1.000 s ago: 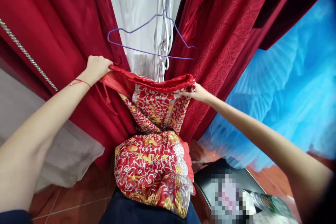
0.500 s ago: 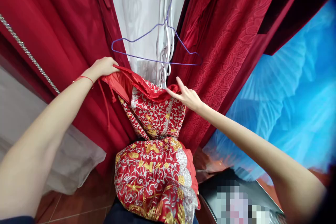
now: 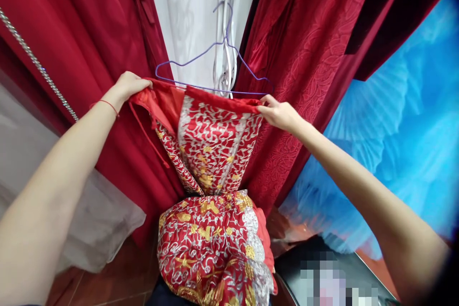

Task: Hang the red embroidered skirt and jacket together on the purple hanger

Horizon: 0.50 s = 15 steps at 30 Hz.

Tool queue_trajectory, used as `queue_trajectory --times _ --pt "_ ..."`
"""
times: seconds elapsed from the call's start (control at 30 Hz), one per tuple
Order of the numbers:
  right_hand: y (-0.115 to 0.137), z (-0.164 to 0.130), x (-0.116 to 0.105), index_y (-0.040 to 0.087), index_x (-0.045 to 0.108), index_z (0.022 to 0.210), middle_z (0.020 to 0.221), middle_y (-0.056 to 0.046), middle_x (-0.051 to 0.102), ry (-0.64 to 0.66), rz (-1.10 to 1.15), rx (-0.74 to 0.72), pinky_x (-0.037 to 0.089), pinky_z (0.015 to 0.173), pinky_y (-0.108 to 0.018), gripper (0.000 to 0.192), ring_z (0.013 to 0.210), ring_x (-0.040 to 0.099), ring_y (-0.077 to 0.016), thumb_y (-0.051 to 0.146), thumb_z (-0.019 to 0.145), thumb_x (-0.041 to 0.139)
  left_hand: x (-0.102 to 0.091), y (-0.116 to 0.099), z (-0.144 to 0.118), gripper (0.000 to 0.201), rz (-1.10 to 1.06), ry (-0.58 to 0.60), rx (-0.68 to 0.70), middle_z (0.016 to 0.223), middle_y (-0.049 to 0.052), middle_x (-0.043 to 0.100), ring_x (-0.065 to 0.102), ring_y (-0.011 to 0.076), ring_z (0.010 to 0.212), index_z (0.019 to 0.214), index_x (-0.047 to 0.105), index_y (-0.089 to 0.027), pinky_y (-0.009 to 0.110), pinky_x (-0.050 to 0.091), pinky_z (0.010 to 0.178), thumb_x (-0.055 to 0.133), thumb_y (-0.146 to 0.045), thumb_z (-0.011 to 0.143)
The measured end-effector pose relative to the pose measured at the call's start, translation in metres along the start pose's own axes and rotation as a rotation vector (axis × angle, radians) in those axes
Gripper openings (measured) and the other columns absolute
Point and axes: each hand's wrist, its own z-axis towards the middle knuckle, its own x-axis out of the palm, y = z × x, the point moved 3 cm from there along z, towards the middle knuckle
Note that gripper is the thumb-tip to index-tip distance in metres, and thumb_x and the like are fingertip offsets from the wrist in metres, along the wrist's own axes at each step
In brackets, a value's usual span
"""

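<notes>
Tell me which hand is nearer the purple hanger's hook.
Right. The right hand grips the embroidered red garment below the purple hanger's right end; the left hand grips the other corner, farther left.

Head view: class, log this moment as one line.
left hand: grips dress top edge | right hand: grips other end | hanger: just above edge

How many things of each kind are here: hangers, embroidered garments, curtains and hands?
Purple wire hanger: 1
Red embroidered garment: 1
Dark red curtains: 2
Hands gripping the garment's top edge, left hand and right hand: 2
Total: 6
</notes>
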Motion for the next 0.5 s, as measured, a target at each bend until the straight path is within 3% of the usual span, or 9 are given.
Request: queue_trajectory --times 0.13,0.23,0.4,0.5 --pt "-0.03 0.005 0.0 0.017 0.069 0.083 0.115 -0.014 0.061 -0.189 0.218 0.171 0.048 0.069 -0.033 0.029 0.089 0.062 -0.0224 0.021 0.084 0.04 0.018 0.006 -0.003 0.02 -0.242 0.131 0.003 0.064 -0.002 0.062 0.055 0.0141 0.069 0.086 0.072 -0.012 0.029 0.049 0.074 0.075 -0.028 0.074" --pt "-0.027 0.007 -0.002 0.018 0.064 0.069 0.109 -0.014 0.064 -0.301 0.459 0.167 0.052 0.077 -0.038 0.021 0.092 0.063 -0.0247 0.019 0.073 0.043 0.034 0.009 -0.005 0.02 -0.201 0.08 0.033 0.066 0.002 0.062 0.061 0.0185 0.073 0.076 0.068 -0.014 0.029 0.05 0.073 0.069 -0.034 0.076" --pt "0.0 0.013 -0.025 0.021 0.072 0.086 0.121 -0.009 0.069 -0.368 0.783 0.13 0.049 0.1 -0.046 0.034 0.118 0.06 -0.027 0.019 0.069 0.043 0.035 0.011 0.007 0.034 0.08 -0.068 -0.04 0.08 0.012 0.065 0.064 0.0283 0.089 0.077 0.063 -0.015 0.036 0.05 0.081 0.06 -0.049 0.078" --pt "0.006 0.021 -0.043 0.021 0.073 0.09 0.106 -0.008 0.071 -0.448 0.855 0.182 0.051 0.094 -0.046 0.036 0.107 0.063 -0.0266 0.022 0.075 0.041 0.021 0.002 0.015 0.045 0.106 -0.063 0.046 0.097 0.018 0.067 0.064 0.0315 0.093 0.09 0.065 -0.013 0.041 0.049 0.084 0.051 -0.054 0.081"
